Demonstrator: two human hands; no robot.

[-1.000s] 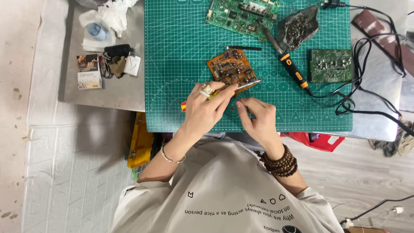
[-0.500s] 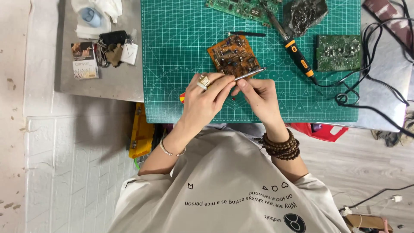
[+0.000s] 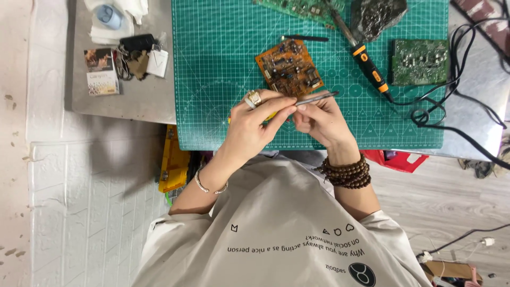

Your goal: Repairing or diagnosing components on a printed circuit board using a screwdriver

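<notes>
From the head view, both hands meet over the near edge of the green cutting mat [image 3: 212, 79] on the counter [image 3: 133, 106]: the left hand [image 3: 255, 125] and right hand [image 3: 321, 119] pinch thin metal tweezers [image 3: 316, 98], raised for close work, just beside the orange circuit board [image 3: 289, 68]. A soldering iron [image 3: 366, 64] lies further right. No containers show.

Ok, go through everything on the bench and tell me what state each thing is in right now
Left hand: closed on thin metal tweezers.
Right hand: fingertips meeting the left hand's at the tweezers.
Orange-brown circuit board: flat on the green cutting mat, untouched.
Orange-handled soldering iron: lying on the mat, unheld.
Small green circuit board: flat, untouched.
</notes>
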